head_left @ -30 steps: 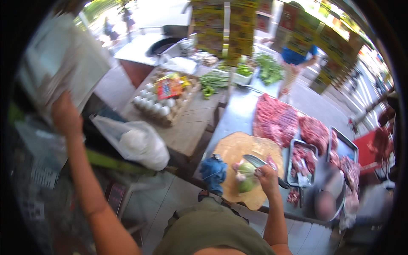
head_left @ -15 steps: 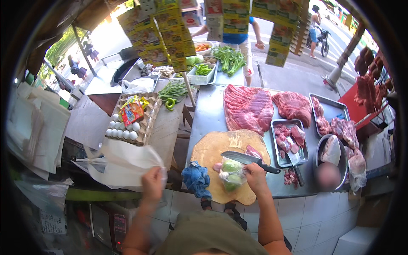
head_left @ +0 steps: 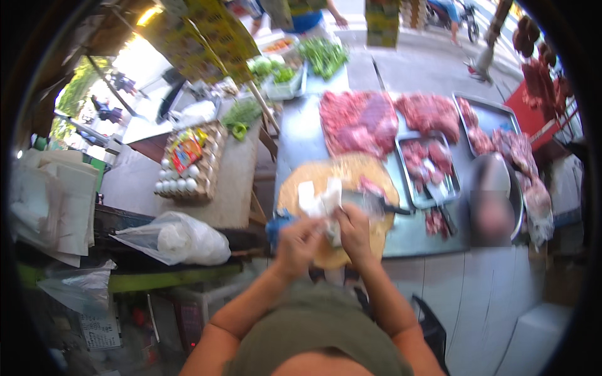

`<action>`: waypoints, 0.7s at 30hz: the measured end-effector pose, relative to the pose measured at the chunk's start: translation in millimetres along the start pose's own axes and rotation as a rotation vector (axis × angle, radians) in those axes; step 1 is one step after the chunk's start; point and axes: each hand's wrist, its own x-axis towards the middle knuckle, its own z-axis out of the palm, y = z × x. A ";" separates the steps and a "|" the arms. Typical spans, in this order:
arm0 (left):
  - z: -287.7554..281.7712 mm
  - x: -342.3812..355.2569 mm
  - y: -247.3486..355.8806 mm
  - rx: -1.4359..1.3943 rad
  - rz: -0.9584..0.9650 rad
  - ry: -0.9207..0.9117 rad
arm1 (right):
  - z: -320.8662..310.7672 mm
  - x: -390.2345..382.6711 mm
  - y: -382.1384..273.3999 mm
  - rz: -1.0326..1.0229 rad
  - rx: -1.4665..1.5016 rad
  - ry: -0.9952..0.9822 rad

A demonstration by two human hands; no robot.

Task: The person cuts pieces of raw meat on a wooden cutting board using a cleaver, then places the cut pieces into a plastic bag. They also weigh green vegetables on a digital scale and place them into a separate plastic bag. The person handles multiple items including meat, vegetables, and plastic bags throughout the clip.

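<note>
Above the round wooden chopping board (head_left: 376, 169), my two hands are close together, somewhat blurred. My left hand (head_left: 296, 249) pinches the lower edge of a white plastic bag (head_left: 321, 199). My right hand (head_left: 353, 233) is closed at the bag's right side. Below the bag, between my hands, a bit of the clear bag of green vegetables (head_left: 333, 234) shows, mostly hidden. A knife (head_left: 395, 208) lies across the board to the right, near a small piece of pink meat (head_left: 371, 185). A blue cloth (head_left: 277, 227) sits at the board's left edge, partly behind my left hand.
Large meat slabs (head_left: 357, 122) and a metal tray of meat pieces (head_left: 433, 193) lie behind and right of the board, with a metal bowl (head_left: 518, 216) farther right. Leftward are an egg tray (head_left: 210, 166) and a bundle of plastic bags (head_left: 191, 240). Seasoning packets (head_left: 213, 37) hang above.
My left hand has come from the bags at the left to the board with a white plastic bag. My right hand has shifted slightly left and up. The view has tilted.
</note>
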 end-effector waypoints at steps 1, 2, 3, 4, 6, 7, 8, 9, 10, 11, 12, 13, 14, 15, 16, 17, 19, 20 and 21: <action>-14.7 -6.1 -0.6 -0.028 0.041 0.054 | -1.1 -3.7 -6.1 -0.413 -0.426 0.115; -22.1 -5.5 -3.0 0.007 0.126 0.095 | -7.2 -4.3 -14.1 -0.577 -0.501 0.003; -27.6 -6.7 -7.4 0.020 0.256 0.171 | -5.5 -12.2 -24.2 -0.597 -0.628 -0.158; -38.7 -12.3 -12.8 0.035 0.181 -0.037 | -3.4 -20.9 -35.2 -0.541 -0.563 -0.407; -50.4 -15.9 -25.7 0.196 0.225 -0.271 | -5.6 -38.7 -55.6 -0.442 -0.197 -0.626; -48.5 -22.3 -32.1 0.127 0.171 -0.336 | -3.9 -47.8 -63.9 -0.438 0.040 -0.635; -46.5 -29.3 -38.3 -0.089 0.089 -0.362 | -3.1 -47.0 -68.0 -0.368 0.026 -0.560; -43.0 -40.0 -43.3 -0.213 -0.126 -0.392 | -6.2 -45.2 -69.6 -0.306 0.024 -0.515; -48.2 -44.1 -50.5 -0.127 -0.212 -0.601 | -8.0 -41.6 -68.8 -0.258 0.058 -0.471; -45.8 -49.4 -56.4 -0.188 -0.131 -0.606 | -6.7 -33.9 -65.4 -0.310 0.075 -0.268; -41.2 -54.7 -61.0 -0.668 -0.210 -0.653 | -10.9 -26.5 -60.7 -0.052 0.071 -0.157; -38.2 -56.9 -65.3 -0.894 -0.242 -0.654 | -16.7 -15.0 -54.9 0.135 0.109 -0.039; -34.7 -55.4 -69.3 -1.028 -0.221 -0.655 | -23.5 -9.6 -51.0 0.184 0.347 0.009; -29.5 -52.6 -71.7 -1.165 -0.216 -0.665 | -23.3 -5.1 -48.0 0.129 0.508 0.039; -21.6 -46.6 -73.0 -1.050 -0.188 -0.636 | -24.6 -1.5 -47.8 0.121 0.484 0.016; -13.6 -39.3 -73.3 -0.934 -0.177 -0.607 | -22.9 -0.9 -49.1 0.201 0.464 0.034; 7.5 -25.1 -70.5 -0.793 -0.134 -0.384 | -13.1 -8.6 -56.1 0.195 0.459 -0.096; 15.9 -17.8 -68.7 -0.816 -0.043 -0.250 | -7.0 -12.5 -61.1 0.232 0.447 -0.133; 20.1 -14.1 -67.5 -0.829 0.011 -0.140 | -0.2 -15.9 -65.4 0.246 0.443 -0.174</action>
